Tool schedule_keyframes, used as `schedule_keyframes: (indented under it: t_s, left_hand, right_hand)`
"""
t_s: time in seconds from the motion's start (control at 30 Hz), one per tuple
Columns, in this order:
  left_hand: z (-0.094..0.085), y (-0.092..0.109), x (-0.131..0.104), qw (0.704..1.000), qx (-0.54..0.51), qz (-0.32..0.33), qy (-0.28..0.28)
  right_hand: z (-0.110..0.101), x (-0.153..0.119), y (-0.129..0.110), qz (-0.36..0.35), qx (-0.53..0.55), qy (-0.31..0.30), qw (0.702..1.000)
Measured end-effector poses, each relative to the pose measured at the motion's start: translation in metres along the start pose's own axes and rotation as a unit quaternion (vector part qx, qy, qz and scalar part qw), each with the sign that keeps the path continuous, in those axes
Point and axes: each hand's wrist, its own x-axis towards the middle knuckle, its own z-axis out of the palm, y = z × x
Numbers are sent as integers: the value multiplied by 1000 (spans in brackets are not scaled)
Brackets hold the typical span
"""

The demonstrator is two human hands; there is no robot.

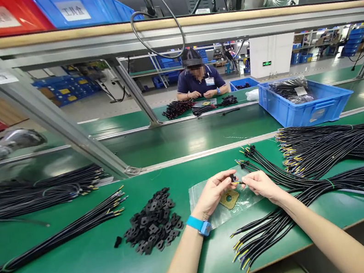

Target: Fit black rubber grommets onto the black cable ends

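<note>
Between the fingertips of my left hand [217,189] is a small black square part [233,177]. My right hand [260,184] pinches a black cable [240,183] close to its stripped end, where a yellow wire shows right by the part. Whether the wire passes into the part's hole I cannot tell. Under both hands lies a clear plastic bag [199,199] with a tan square pad [229,199] that has a hole in its middle. A heap of similar black square parts [154,222] sits left of my left hand. Black cables [270,224] with bare coloured ends lie around my right forearm.
More cable bundles lie at the left [62,233] and right [330,149]. A blue bin [305,102] with bagged items stands behind. A metal frame post [67,99] and overhead shelf [100,45] cross the view. A co-worker [198,80] sits opposite.
</note>
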Motion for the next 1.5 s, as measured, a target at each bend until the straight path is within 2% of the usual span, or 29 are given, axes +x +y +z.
schedule_keyframes:
  t_s: [0.13,0.5,0.97,1.3,1.5]
  left_hand:
    - [1,1,-2,1000,-5,-5,-19]
    - [3,4,-4,1000,1,6,-12]
    - [13,-1,-1,985,131,57,91]
    - [11,-8,1,978,158,87,102]
    - [11,-9,1,951,247,142,123]
  right_hand:
    - [-1,-1,-2,36,35,-23,998]
    - [0,4,5,54,77,16,995]
    - [3,7,8,43,32,56,997]
    - [3,7,11,59,54,56,995]
    - [3,7,10,76,60,54,994]
